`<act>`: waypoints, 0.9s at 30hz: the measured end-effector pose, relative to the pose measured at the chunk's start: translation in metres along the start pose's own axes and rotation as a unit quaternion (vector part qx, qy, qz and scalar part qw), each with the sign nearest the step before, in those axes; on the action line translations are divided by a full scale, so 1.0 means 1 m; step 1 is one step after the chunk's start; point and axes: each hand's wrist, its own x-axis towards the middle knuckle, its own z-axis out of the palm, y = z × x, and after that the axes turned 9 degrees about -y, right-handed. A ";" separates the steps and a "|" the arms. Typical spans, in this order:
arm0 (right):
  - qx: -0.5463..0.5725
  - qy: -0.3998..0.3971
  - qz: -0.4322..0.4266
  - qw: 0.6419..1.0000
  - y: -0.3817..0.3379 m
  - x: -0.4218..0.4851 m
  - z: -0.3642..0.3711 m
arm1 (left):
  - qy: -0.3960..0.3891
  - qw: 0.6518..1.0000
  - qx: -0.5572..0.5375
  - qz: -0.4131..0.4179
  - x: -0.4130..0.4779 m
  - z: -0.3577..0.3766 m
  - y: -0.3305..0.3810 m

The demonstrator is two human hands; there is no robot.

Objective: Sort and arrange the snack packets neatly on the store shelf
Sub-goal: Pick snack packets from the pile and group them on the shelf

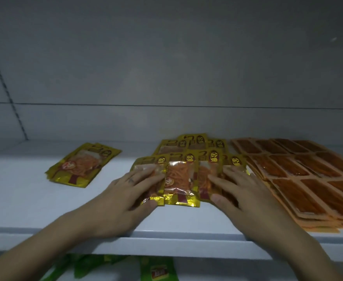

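White store shelf (24, 199) | both flat: left hand (130, 191), right hand (239, 189) press loose gold packets (178, 179); small gold stack (81, 165) apart; orange packets (308, 175) spread; sorting partly done

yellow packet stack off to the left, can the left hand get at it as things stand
Probably yes. The left hand lies flat on the middle pile, and only bare shelf separates it from the left stack; nothing blocks the way.
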 end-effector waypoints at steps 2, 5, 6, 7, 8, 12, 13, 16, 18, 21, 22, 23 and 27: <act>-0.007 -0.007 -0.007 1.000 0.006 0.003 0.001 | 0.002 1.000 -0.009 -0.001 0.003 0.000 -0.001; -0.027 -0.007 -0.023 0.999 0.008 0.005 0.002 | -0.008 1.000 0.004 -0.002 0.004 0.002 -0.003; -0.009 -0.001 -0.036 0.999 0.005 0.004 0.001 | -0.005 1.000 -0.002 0.000 0.001 0.001 -0.004; 0.033 0.013 -0.050 0.998 0.001 0.002 -0.001 | 0.010 1.000 -0.020 -0.001 -0.002 -0.002 -0.008; 0.085 0.036 -0.060 0.994 -0.003 -0.001 -0.005 | 0.038 0.998 -0.043 -0.011 -0.006 -0.007 -0.015; 0.165 0.144 -0.062 0.974 -0.025 0.003 -0.025 | 0.140 0.969 0.015 -0.205 -0.008 -0.040 -0.063; 0.149 0.149 -0.060 0.976 -0.037 0.007 -0.029 | 0.123 0.953 0.049 -0.274 -0.008 -0.047 -0.076; 0.107 0.135 -0.054 0.983 -0.080 0.021 -0.030 | 0.037 0.920 0.059 -0.386 -0.010 -0.057 -0.113; 0.071 0.117 -0.052 0.989 -0.110 0.032 -0.020 | 0.012 0.926 0.018 -0.377 -0.009 -0.059 -0.132; 0.044 0.070 -0.050 0.995 -0.150 0.051 -0.007 | 0.041 0.948 -0.036 -0.313 -0.005 -0.066 -0.145; 0.038 0.056 -0.045 0.997 -0.161 0.058 -0.003 | 0.054 0.953 -0.070 -0.290 -0.004 -0.068 -0.148; 0.032 0.042 -0.039 0.998 -0.171 0.065 -0.001 | 0.066 0.954 -0.107 -0.272 -0.002 -0.070 -0.151; 0.040 0.009 -0.029 0.999 -0.197 0.087 0.001 | 0.100 0.939 -0.231 -0.235 0.004 -0.073 -0.164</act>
